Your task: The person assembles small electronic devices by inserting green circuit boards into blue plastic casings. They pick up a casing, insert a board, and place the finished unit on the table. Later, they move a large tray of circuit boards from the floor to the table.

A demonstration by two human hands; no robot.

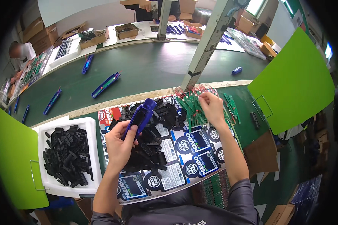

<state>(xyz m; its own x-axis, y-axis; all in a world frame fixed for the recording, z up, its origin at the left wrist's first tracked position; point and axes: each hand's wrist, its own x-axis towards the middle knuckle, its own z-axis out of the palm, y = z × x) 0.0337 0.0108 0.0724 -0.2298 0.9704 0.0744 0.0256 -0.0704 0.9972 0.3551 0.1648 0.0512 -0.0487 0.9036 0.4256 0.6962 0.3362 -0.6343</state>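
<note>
My left hand (pixel 119 144) is wrapped round a blue plastic casing (pixel 149 105) with a black part set in its face, held tilted above the printed sheet. At the far right of that sheet, my right hand (pixel 213 108) pinches at a heap of narrow green circuit boards (pixel 191 108) with red wires. Its fingertips are closed on one board at the heap's upper edge; how far they have lifted it I cannot tell. Beneath and beside the casing lies a loose pile of small black plastic parts (pixel 148 150), partly hidden by my left hand.
A white foam tray (pixel 95 157) of black parts stands at left. Beyond the bench edge, blue casings (pixel 106 84) with boards inside lie on a green belt (pixel 146 62). A metal post (pixel 202 56) rises behind the boards. Green panels (pixel 294 86) flank both sides. Other people work across the belt.
</note>
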